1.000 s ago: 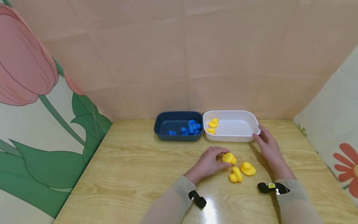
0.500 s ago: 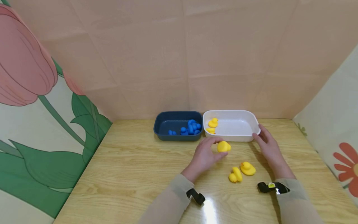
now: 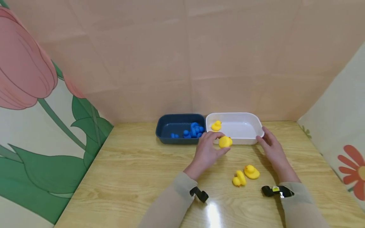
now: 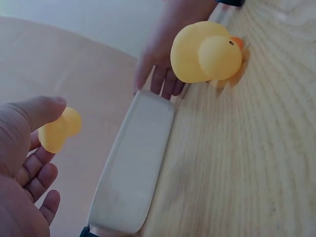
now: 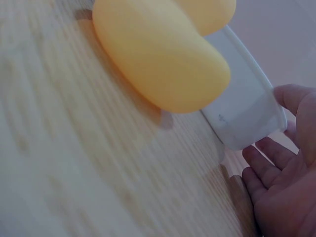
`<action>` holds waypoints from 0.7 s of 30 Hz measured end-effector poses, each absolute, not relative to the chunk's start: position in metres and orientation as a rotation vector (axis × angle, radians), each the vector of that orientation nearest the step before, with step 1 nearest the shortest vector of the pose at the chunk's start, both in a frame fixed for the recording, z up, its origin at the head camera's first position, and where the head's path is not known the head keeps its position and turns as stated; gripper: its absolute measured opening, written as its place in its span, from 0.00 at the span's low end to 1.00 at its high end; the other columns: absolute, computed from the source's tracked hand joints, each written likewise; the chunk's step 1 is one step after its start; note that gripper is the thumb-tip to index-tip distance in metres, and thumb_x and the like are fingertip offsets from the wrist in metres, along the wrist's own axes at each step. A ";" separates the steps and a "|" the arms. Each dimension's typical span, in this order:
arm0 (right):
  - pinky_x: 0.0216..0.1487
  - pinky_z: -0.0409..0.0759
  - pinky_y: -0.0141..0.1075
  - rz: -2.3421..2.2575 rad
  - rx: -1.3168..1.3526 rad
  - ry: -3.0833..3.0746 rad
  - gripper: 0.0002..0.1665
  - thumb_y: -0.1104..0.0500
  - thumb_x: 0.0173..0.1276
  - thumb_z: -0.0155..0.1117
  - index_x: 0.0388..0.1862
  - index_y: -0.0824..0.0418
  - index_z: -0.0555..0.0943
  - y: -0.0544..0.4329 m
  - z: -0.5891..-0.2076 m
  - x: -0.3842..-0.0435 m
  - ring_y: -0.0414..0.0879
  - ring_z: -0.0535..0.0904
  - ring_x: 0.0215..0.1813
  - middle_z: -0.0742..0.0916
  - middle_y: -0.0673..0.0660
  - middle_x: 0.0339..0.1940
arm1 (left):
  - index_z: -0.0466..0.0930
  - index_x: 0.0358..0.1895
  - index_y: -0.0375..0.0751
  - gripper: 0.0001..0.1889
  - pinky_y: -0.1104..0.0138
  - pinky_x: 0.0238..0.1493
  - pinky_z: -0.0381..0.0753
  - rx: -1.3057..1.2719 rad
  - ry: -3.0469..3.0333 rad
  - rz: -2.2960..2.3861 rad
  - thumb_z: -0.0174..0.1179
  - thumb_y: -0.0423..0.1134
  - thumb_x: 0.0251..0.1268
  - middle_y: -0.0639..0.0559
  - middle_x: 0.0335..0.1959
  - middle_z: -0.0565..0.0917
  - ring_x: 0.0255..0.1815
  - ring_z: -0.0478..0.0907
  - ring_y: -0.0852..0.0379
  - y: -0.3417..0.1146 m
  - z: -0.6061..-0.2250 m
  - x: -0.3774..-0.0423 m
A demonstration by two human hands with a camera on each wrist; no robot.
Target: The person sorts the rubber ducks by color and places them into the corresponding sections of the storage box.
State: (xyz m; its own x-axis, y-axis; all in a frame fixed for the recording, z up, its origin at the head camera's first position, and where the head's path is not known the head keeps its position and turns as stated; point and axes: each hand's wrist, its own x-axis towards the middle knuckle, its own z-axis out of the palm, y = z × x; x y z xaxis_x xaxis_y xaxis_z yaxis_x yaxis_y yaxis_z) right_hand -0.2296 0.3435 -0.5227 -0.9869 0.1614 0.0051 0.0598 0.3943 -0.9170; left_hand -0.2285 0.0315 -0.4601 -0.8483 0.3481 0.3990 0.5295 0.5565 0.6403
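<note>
My left hand (image 3: pixel 206 150) holds a yellow rubber duck (image 3: pixel 225 142) between thumb and fingers, over the front wall of the white tray (image 3: pixel 242 126). In the left wrist view the held duck (image 4: pixel 60 129) sticks out past the thumb. My right hand (image 3: pixel 276 153) holds the tray's front right corner, its thumb at the rim and fingers along the outer wall. One yellow duck (image 3: pixel 216 125) sits inside at the left; a second one there is hidden behind my left hand. On the table before the tray, one duck (image 3: pixel 251 172) sits upright beside another tipped duck (image 3: pixel 239 178).
A dark blue tray (image 3: pixel 167 125) with several bright blue ducks (image 3: pixel 194 130) at its right end stands close against the white tray's left side. A pinkish backdrop (image 3: pixel 151 69) rises behind both. Wood-grain table (image 3: pixel 125 177) extends to the left.
My left hand has lifted the duck from beside the two others and carried it away from me and slightly left, up to the white tray. My right hand stays at the tray's corner.
</note>
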 end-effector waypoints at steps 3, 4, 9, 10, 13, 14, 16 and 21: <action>0.82 0.50 0.74 1.673 -0.206 -2.540 0.53 0.30 0.87 0.52 0.95 0.46 0.41 0.342 -0.523 -0.230 0.73 0.49 0.89 0.55 0.67 0.92 | 0.87 0.61 0.55 0.22 0.65 0.64 0.75 -0.720 -2.560 -1.142 0.81 0.53 0.68 0.62 0.57 0.86 0.59 0.76 0.59 0.033 -0.458 -0.234; 0.82 0.50 0.74 1.670 -0.208 -2.541 0.53 0.30 0.87 0.52 0.95 0.46 0.40 0.342 -0.523 -0.231 0.73 0.49 0.89 0.55 0.67 0.92 | 0.87 0.61 0.55 0.22 0.65 0.63 0.76 -0.711 -2.562 -1.133 0.80 0.54 0.68 0.62 0.56 0.86 0.59 0.76 0.59 0.033 -0.457 -0.236; 0.82 0.50 0.74 1.670 -0.209 -2.547 0.52 0.30 0.87 0.51 0.95 0.44 0.40 0.342 -0.524 -0.232 0.73 0.49 0.89 0.54 0.66 0.92 | 0.86 0.64 0.56 0.24 0.63 0.62 0.76 -0.640 -2.589 -1.130 0.78 0.55 0.70 0.61 0.58 0.84 0.60 0.74 0.58 0.039 -0.455 -0.244; 0.82 0.50 0.74 1.667 -0.209 -2.550 0.52 0.30 0.87 0.51 0.95 0.44 0.40 0.342 -0.524 -0.232 0.73 0.49 0.89 0.53 0.66 0.92 | 0.86 0.65 0.56 0.24 0.63 0.62 0.77 -0.628 -2.592 -1.133 0.78 0.55 0.71 0.61 0.59 0.84 0.60 0.74 0.58 0.040 -0.455 -0.246; 0.82 0.50 0.74 1.664 -0.216 -2.552 0.53 0.29 0.87 0.51 0.95 0.44 0.39 0.343 -0.526 -0.233 0.73 0.49 0.89 0.53 0.66 0.93 | 0.85 0.68 0.56 0.26 0.62 0.65 0.77 -0.603 -2.598 -1.126 0.78 0.55 0.71 0.60 0.63 0.84 0.63 0.74 0.57 0.044 -0.456 -0.252; 0.82 0.50 0.74 1.662 -0.219 -2.552 0.53 0.29 0.87 0.51 0.95 0.44 0.39 0.343 -0.526 -0.233 0.73 0.49 0.89 0.53 0.67 0.92 | 0.85 0.69 0.56 0.27 0.61 0.65 0.77 -0.593 -2.601 -1.124 0.78 0.55 0.71 0.60 0.65 0.84 0.63 0.75 0.57 0.046 -0.457 -0.254; 0.82 0.50 0.75 1.658 -0.230 -2.554 0.53 0.29 0.87 0.50 0.95 0.44 0.39 0.343 -0.527 -0.234 0.74 0.49 0.89 0.53 0.67 0.92 | 0.85 0.70 0.56 0.27 0.61 0.66 0.77 -0.575 -2.604 -1.116 0.77 0.55 0.71 0.60 0.67 0.84 0.64 0.75 0.57 0.049 -0.458 -0.258; 0.82 0.51 0.74 1.650 -0.231 -2.560 0.52 0.31 0.88 0.50 0.95 0.45 0.40 0.342 -0.528 -0.234 0.74 0.50 0.89 0.54 0.68 0.92 | 0.84 0.73 0.55 0.29 0.61 0.65 0.77 -0.512 -2.599 -1.124 0.78 0.54 0.72 0.59 0.68 0.84 0.64 0.77 0.55 0.055 -0.461 -0.268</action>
